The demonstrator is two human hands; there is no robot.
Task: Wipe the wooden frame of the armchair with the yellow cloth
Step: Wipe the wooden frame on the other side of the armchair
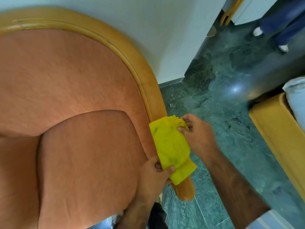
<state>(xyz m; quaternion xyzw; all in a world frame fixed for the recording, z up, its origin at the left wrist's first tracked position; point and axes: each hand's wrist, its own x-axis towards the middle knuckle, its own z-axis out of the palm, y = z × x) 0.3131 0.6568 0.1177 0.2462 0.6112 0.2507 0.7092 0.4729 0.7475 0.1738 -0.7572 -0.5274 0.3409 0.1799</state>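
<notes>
Draping over the armrest end of the wooden frame [145, 76], the yellow cloth [171, 146] is pinched at its far edge by the right hand [196, 133] and near edge by the left hand [155, 172]; uneven pulling could slide it onto the orange upholstery [66, 80], missing wood

no readable text, labels, brands, numbers or signs show on anything in view.
</notes>
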